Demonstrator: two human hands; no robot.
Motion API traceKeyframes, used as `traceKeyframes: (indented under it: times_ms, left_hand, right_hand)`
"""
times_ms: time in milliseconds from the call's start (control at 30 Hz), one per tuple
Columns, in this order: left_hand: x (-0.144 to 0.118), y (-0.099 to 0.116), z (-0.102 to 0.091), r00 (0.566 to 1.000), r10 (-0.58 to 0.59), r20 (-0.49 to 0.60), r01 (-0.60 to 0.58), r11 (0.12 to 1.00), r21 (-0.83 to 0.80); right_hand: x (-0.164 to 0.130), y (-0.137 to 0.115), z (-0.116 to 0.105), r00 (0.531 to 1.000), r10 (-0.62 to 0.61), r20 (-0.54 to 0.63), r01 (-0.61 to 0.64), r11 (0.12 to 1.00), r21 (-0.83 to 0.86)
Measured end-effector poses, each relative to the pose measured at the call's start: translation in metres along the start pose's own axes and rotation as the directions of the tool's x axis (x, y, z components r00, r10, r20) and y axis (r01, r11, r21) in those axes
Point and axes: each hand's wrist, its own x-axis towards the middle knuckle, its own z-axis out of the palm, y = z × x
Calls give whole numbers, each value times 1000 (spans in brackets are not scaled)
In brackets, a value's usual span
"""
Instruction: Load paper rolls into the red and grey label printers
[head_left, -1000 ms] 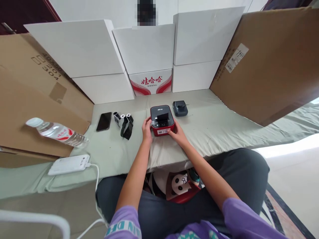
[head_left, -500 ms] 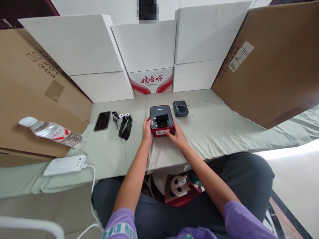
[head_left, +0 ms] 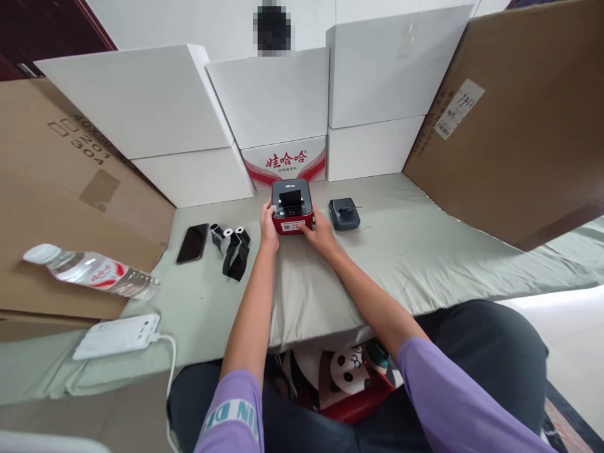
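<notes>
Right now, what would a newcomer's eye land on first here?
Probably the red device, held between the left hand and right hand, in front of the printed box. Next, the water bottle at far left and the black rolls, between the phone and the left hand.

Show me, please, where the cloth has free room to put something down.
Widest room: between the black device and the right carton. A smaller patch lies between the forearms, in front of the red device. The left side is crowded: phone, rolls, bottle, power bank.
</notes>
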Motion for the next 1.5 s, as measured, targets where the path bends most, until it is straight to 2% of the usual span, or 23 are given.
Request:
traceKeyframes:
  times_ms: [133,233,300,367,433,500,533,567,633,700,733,800,900,967,1067,1133,1167,1233,1367,1500]
  left_hand:
    - [2,-26,-14,1000,9,8,-8,999,-46]
    - [-1,-36,-24,999,51,0,-51,998,-32]
    - [-3,-38,-27,999,50,-23,-50,999,-15]
    - [-6,-36,-29,998,22,-60,-22,1000,2]
    - [-10,-33,-30,995,14,-95,-12,1000,29]
    - [-13,-30,-30,989,69,-132,-58,994,89]
    - [-15,-29,-31,981,118,-155,-97,986,138]
    - [-16,-27,-31,966,182,-181,-145,969,198]
    - [-20,-24,-31,915,343,-213,-264,907,329]
    - [-25,-22,-30,850,492,-191,-374,817,439]
    - [-28,-21,-29,826,541,-158,-413,772,483]
    - [-37,-19,-26,804,592,-57,-465,685,560]
    - [-53,-18,-19,784,600,157,-548,551,630]
    - [-64,-18,-12,752,567,336,-629,466,622]
    - [-77,-19,-4,638,478,604,-768,332,548]
    - [-81,-19,0,558,422,715,-830,260,494]
    - [-82,-20,2,533,396,748,-846,241,475]
    - [-83,-21,3,511,348,786,-860,224,459]
    - [-83,-26,3,522,269,809,-852,210,480]
    - [-82,-29,3,528,195,826,-844,226,486]
  right_hand:
    - [2,18,10,999,17,38,-17,1000,2]
    - [2,19,9,997,36,66,-36,999,-4]
    - [2,13,1,999,43,32,-42,999,-15]
    - [1,7,-16,997,23,-72,-26,999,-33]
    - [0,3,-41,963,-25,-270,5,997,-76]
    - [0,7,-67,860,-70,-506,-7,989,-149]
    - [2,11,-78,814,-66,-577,-45,983,-176]
    - [4,17,-86,795,-33,-606,-103,976,-189]
    - [7,29,-93,840,108,-532,-245,950,-193]
    - [8,39,-90,892,238,-384,-346,906,-244]
    - [7,41,-86,905,271,-328,-369,883,-291]
    - [5,41,-78,915,282,-288,-381,838,-391]
    - [1,33,-71,907,275,-319,-400,801,-446]
    - [-3,24,-69,897,270,-351,-411,803,-431]
    - [-18,7,-71,907,233,-351,-377,819,-431]
    - [-37,-4,-75,937,189,-294,-309,841,-445]
    - [-48,-8,-77,952,169,-256,-272,852,-447]
    - [-72,-15,-81,971,152,-186,-221,870,-442]
    - [-110,-18,-86,976,180,-126,-217,882,-418]
    - [-127,-11,-83,982,144,-119,-179,910,-375]
